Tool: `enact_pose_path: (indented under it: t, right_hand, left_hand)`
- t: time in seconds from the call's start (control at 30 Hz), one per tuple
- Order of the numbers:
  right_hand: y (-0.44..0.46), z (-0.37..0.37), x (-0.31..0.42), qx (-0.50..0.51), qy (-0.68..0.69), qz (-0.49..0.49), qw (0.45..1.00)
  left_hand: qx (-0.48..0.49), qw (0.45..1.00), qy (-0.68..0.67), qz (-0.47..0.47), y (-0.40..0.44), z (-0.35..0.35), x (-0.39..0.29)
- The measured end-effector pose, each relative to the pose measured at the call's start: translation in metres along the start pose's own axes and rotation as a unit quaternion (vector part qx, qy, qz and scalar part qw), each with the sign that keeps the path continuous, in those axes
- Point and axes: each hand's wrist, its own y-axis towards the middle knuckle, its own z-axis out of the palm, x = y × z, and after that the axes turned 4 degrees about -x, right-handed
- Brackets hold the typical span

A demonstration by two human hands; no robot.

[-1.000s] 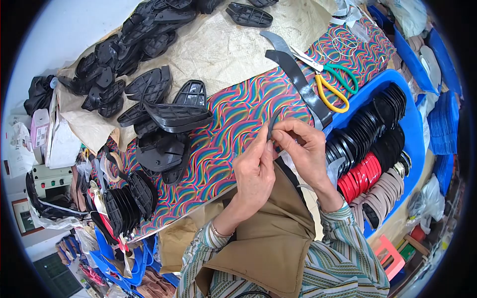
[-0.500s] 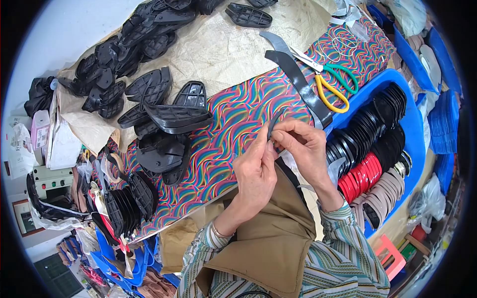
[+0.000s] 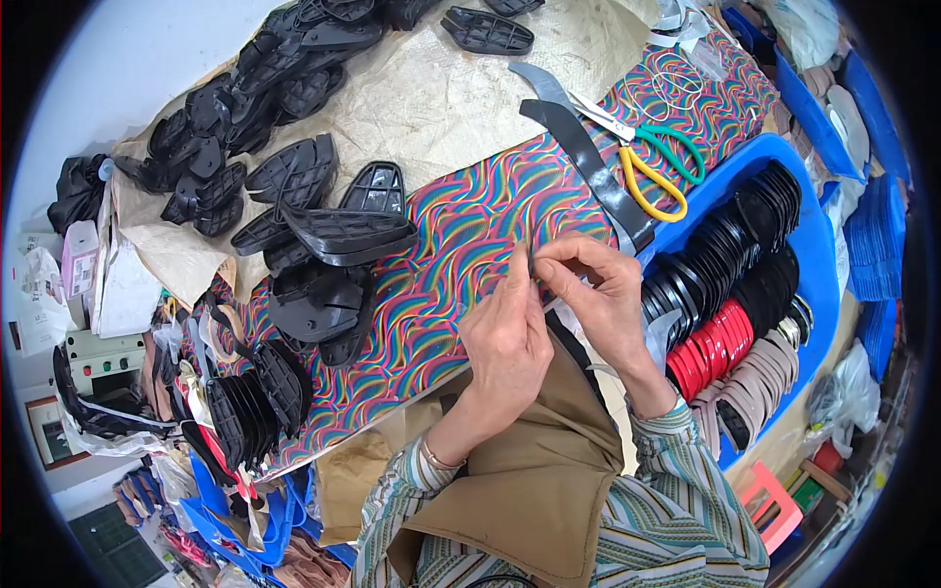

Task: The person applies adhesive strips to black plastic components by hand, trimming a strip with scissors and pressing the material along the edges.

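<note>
My left hand (image 3: 505,343) and my right hand (image 3: 600,294) meet over the near edge of the patterned cloth. Between their fingertips is a thin dark strip (image 3: 531,257), seen almost edge-on; its lower part is hidden by the fingers. Both hands pinch it, thumbs against fingers. Beyond my right hand lie scissors (image 3: 623,130) with one green and one yellow handle. A curved black strip (image 3: 580,147) and a grey one (image 3: 541,82) lie beside them.
A blue tub (image 3: 821,284) on the right holds rows of black, red and beige curved pieces. Black shoe soles (image 3: 348,235) are heaped left of the hands, several on a cream sheet (image 3: 441,108). A brown apron (image 3: 529,490) covers the lap.
The dark strip has turned in my fingers, from a visible curved band to a thin edge. My hands have barely moved, and both keep their pinch.
</note>
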Motion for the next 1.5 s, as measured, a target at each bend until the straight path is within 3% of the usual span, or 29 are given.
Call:
enact_pose_path:
  t: [0.33, 0.47, 0.8, 0.9, 1.07, 1.17, 1.3, 1.5]
  right_hand:
    - [0.008, -0.01, -0.003, 0.041, 0.003, -0.026, 0.999]
    - [0.007, -0.007, -0.001, 0.034, -0.057, -0.062, 0.996]
    - [0.003, 0.0, -0.003, 0.003, -0.014, 0.007, 1.0]
    - [0.004, -0.002, -0.006, 0.001, 0.003, 0.028, 1.0]
    - [0.006, -0.005, -0.007, 0.016, 0.028, 0.042, 0.999]
    - [0.007, -0.005, -0.008, 0.021, 0.048, 0.043, 0.998]
    - [0.007, -0.004, -0.009, 0.022, 0.049, 0.035, 0.998]
    - [0.005, -0.004, 0.0, 0.028, -0.026, -0.01, 0.999]
  left_hand:
    - [0.004, 1.0, 0.008, 0.005, 0.0, -0.001, -0.003]
    - [0.012, 1.0, 0.006, -0.008, -0.002, 0.0, -0.002]
    - [-0.004, 1.0, -0.022, -0.003, -0.001, 0.0, -0.002]
    - [0.047, 0.989, -0.103, -0.09, 0.004, -0.009, -0.005]
    - [0.062, 0.973, -0.17, -0.143, 0.012, -0.02, 0.003]
    - [0.064, 0.905, -0.337, -0.251, 0.016, -0.021, 0.011]
    - [0.034, 0.859, -0.389, -0.33, 0.022, -0.027, 0.005]
    - [0.067, 0.898, -0.331, -0.282, 0.028, -0.036, 0.003]
